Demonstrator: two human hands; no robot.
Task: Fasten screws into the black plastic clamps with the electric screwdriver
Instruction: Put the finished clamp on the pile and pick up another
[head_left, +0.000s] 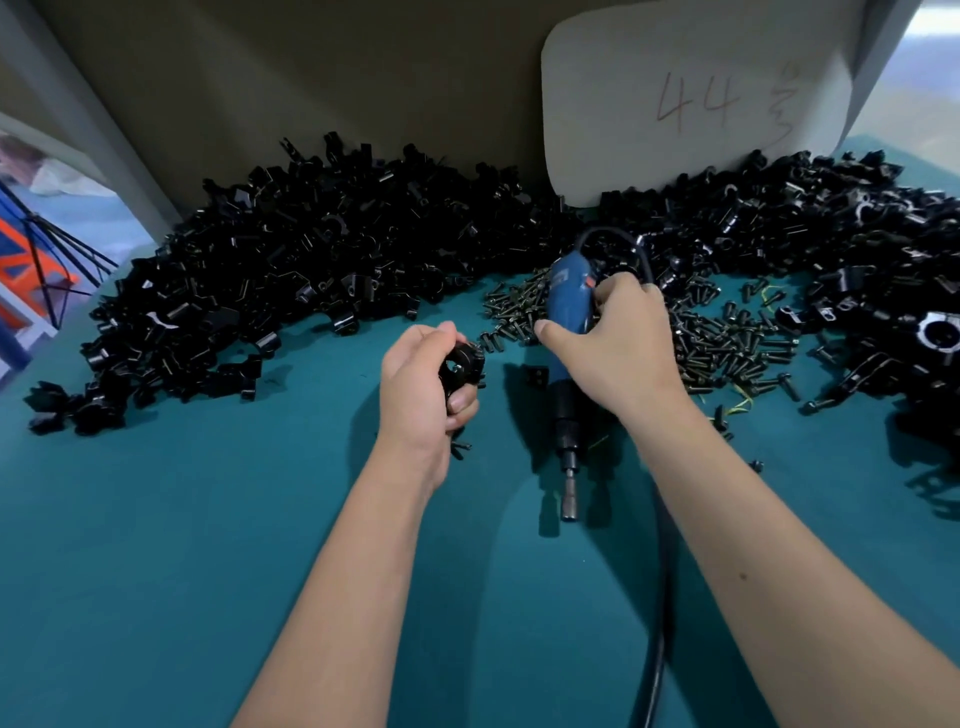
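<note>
My left hand grips a black plastic clamp just above the teal table, with a screw head showing at the clamp's top. My right hand holds the blue electric screwdriver by its body. The tool points toward me, and its black nose and metal bit hang low over the table. The bit is apart from the clamp, to its right and nearer to me. The screwdriver's black cord runs down beside my right forearm. Loose dark screws lie in a heap behind my right hand.
A big pile of black clamps fills the back left of the teal table. Another clamp pile lies at the back right. A white card marked 44 leans on the back wall. Stray clamps sit near the right edge.
</note>
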